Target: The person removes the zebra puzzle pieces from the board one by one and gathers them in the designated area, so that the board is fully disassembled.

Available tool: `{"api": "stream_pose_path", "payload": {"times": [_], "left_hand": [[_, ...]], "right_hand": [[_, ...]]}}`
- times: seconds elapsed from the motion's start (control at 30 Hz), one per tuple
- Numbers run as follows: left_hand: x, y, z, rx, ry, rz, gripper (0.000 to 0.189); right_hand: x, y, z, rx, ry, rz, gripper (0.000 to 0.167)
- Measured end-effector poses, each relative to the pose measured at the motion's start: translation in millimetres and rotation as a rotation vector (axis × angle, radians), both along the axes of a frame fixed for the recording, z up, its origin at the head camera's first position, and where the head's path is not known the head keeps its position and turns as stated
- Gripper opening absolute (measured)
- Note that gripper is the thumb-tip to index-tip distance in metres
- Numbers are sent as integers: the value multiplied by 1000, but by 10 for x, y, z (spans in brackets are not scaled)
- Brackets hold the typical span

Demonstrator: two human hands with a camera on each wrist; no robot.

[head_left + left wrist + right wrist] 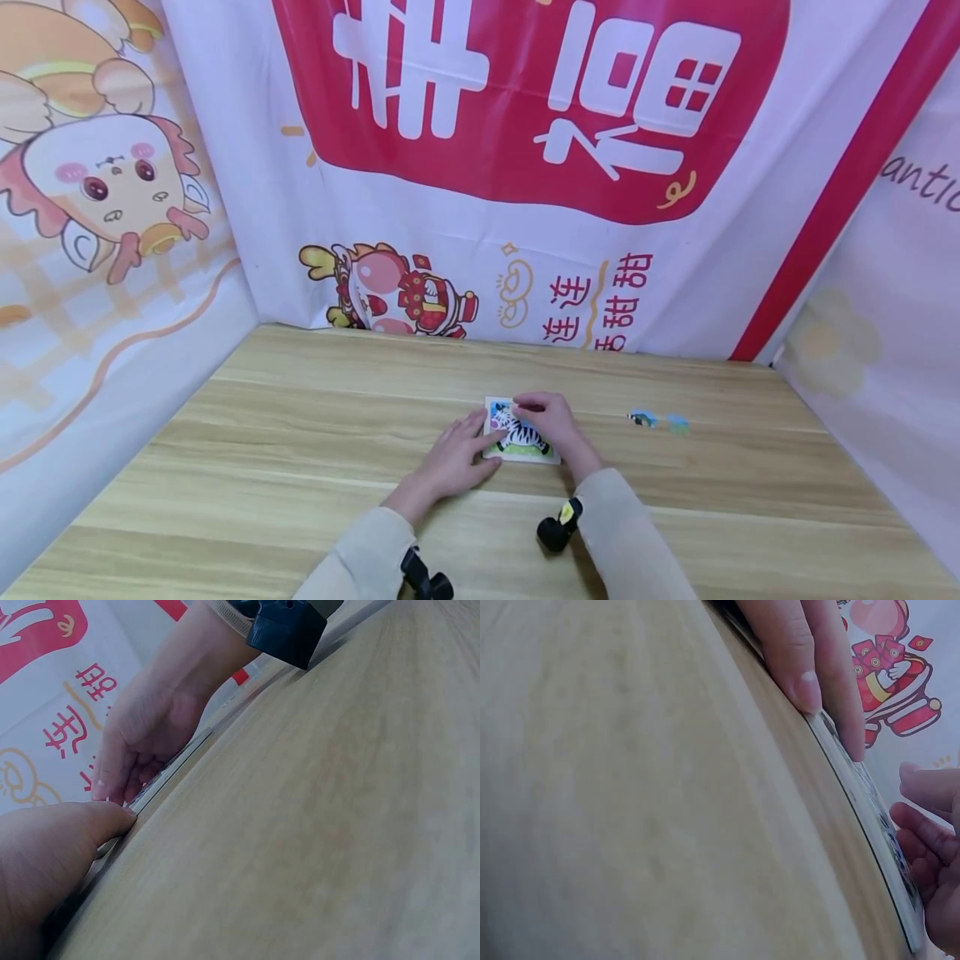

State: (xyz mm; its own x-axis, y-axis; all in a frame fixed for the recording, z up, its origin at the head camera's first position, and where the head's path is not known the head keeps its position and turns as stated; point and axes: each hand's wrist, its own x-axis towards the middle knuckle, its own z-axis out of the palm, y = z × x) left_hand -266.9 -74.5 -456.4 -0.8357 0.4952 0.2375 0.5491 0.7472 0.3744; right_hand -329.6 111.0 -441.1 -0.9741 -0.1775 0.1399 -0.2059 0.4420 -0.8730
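A small zebra puzzle board [517, 450] lies flat on the wooden table. My left hand [453, 458] rests at its left side, forefinger across the picture and thumb at the near edge. In the right wrist view the left thumb [808, 694] touches the board's edge [870, 840]. My right hand [555, 421] is over the upper right part of the board, thumb and forefinger reaching toward the picture and the other fingers curled under. I cannot tell whether a piece is between its fingertips.
Two small coloured pieces lie on the table right of the board, a dark patterned one [642, 419] and a blue-green one [677, 423]. A printed cloth [495, 208] hangs behind the table [247, 467], with more cloth at both sides. Black cameras [555, 533] sit on both wrists.
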Motion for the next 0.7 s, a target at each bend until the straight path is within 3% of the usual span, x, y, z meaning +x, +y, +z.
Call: {"api": "stream_pose_path", "payload": {"times": [0.27,0.53,0.7], "left_hand": [[-6,-6,9,-3,5,-8,45],[-6,-6,14,-6,5,-9,46],[-9,-5,11,-14,1,-6,46]], "right_hand": [[16,-54,-15,54,-3,-15,17],[-3,-84,-53,187,76,-23,15],[-9,-105,-45,228,59,-36,13]]}}
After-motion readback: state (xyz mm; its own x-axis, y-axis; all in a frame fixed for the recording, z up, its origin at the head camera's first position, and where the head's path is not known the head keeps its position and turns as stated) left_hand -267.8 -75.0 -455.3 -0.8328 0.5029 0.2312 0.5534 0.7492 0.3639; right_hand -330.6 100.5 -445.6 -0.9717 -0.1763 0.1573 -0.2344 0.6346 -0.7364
